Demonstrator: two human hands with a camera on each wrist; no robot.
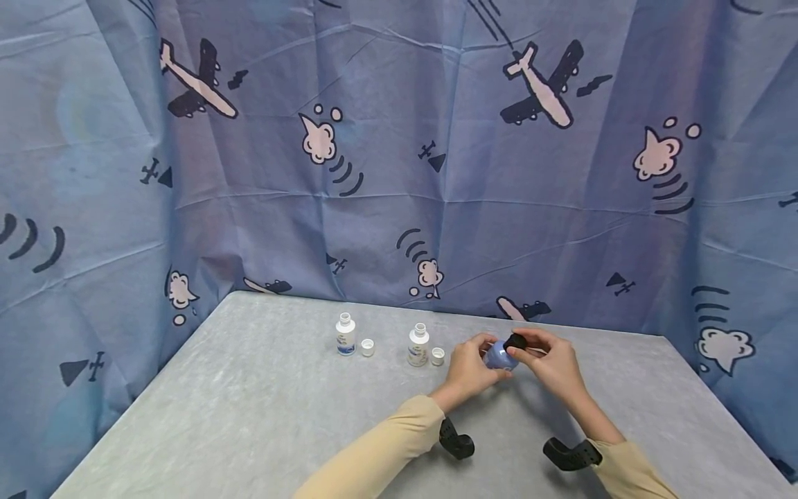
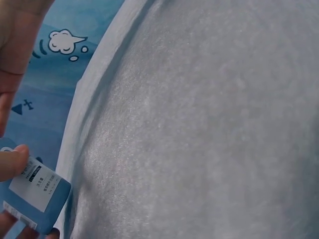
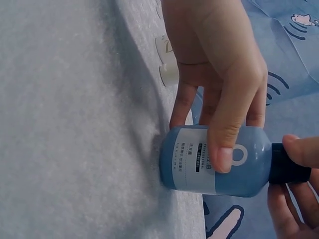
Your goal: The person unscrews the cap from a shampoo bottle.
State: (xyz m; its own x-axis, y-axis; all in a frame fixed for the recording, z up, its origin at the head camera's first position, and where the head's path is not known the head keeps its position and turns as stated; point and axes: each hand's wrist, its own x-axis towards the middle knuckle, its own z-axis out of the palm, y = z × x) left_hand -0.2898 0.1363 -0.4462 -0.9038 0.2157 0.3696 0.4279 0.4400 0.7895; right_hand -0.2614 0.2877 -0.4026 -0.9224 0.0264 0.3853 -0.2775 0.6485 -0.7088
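A small blue bottle (image 3: 254, 164) with a white printed label and a black cap (image 3: 286, 167) is held between both hands, close over the table. My left hand (image 1: 472, 367) grips the bottle's body, its thumb lying across the label in the right wrist view. The right hand (image 1: 551, 360) pinches the black cap between thumb and fingers. In the head view the bottle tilts, its capped end up and toward the right. The left wrist view catches the bottle's lower part (image 2: 57, 199) at its left edge.
Left of the hands stand two white uncapped bottles, one (image 1: 346, 335) farther left and one (image 1: 418, 345) nearer. Beside each lies a white cap, one (image 1: 367, 347) and another (image 1: 438, 356). A blue patterned curtain (image 1: 386, 166) hangs behind the grey table (image 1: 249, 395).
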